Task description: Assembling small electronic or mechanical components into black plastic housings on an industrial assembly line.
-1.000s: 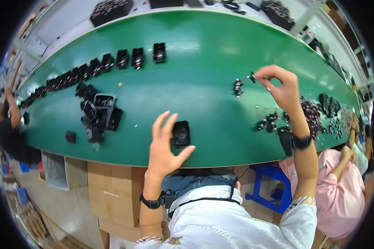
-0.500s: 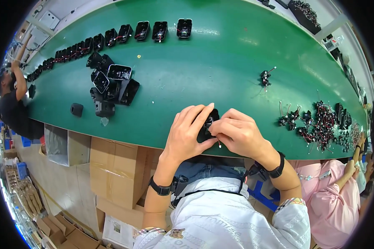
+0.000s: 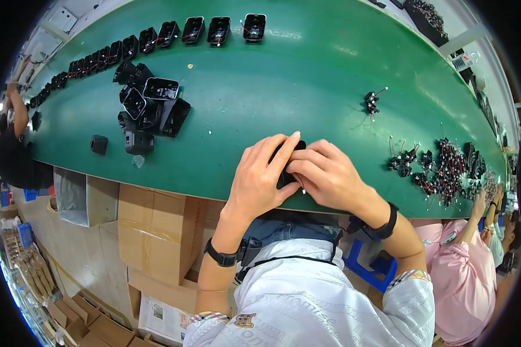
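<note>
At the near edge of the green table, my left hand [image 3: 260,173] is wrapped round a black plastic housing [image 3: 283,178], its thumb along the near side. Opposite it, my right hand [image 3: 333,176] has its fingers bent together against the housing. What those fingertips pinch is hidden behind the knuckles. A thin wire with a small white connector [image 3: 304,191] hangs out between the two hands. Most of the housing is covered by my fingers.
A row of open black housings [image 3: 219,31] with wires curves along the far left. More housings [image 3: 161,89] lie piled at left. To the right are a small wired part [image 3: 371,102] and a heap of them [image 3: 443,170]. Co-workers sit at both ends; cardboard boxes [image 3: 150,231] stand below.
My right fingers have shifted over the housing and cover more of it. Less of the wire shows below them. The whole view has moved slightly.
</note>
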The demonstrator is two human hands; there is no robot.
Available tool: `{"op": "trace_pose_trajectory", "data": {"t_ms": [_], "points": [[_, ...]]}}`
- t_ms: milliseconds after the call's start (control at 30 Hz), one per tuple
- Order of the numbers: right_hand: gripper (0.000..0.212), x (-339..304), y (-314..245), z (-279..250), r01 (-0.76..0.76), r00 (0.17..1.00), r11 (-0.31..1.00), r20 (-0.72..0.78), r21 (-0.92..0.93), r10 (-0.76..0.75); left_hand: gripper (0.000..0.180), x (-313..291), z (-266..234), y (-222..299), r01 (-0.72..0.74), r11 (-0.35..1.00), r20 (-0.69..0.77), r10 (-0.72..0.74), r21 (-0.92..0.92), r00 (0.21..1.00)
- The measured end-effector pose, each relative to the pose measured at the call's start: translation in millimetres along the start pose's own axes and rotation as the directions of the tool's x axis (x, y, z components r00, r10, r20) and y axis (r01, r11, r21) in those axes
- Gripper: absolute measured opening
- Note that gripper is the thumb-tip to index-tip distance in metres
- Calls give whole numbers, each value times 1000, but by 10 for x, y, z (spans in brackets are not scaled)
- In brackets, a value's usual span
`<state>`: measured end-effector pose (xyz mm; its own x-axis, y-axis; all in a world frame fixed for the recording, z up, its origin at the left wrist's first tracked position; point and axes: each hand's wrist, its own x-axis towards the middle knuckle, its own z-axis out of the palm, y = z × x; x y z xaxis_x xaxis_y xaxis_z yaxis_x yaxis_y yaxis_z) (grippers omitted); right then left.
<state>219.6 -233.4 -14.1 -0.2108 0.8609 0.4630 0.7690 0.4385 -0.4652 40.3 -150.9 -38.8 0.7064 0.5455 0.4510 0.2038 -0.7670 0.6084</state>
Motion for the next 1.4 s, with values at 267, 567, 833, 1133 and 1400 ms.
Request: {"op": "trace_pose_trajectory", "data": {"t_ms": [267,567,833,1133,1400], "points": [[33,-166,-223,-27,-137,990,963,-53,-232,128,87,-34,-10,13,7,999,17,-8,37,1000],[44,-98,-87,-256,-48,996,990,64,-129,56,88,69,-79,-45,14,998,-13,-13,56,1000],[32,-721,48,-307,-482,864,875,-190,-41,467,83,1317,-234,-341,-91,986,109,75,142,991],[28,-658,-3,-254,-431,875,902,-253,-22,412,80,2552,-19,-1168,-248,693,330,15,677,944],[31,-666,70,-571,-455,872,889,-181,46,455,72,2180,-219,-851,-134,800,-82,223,585,971]]}}
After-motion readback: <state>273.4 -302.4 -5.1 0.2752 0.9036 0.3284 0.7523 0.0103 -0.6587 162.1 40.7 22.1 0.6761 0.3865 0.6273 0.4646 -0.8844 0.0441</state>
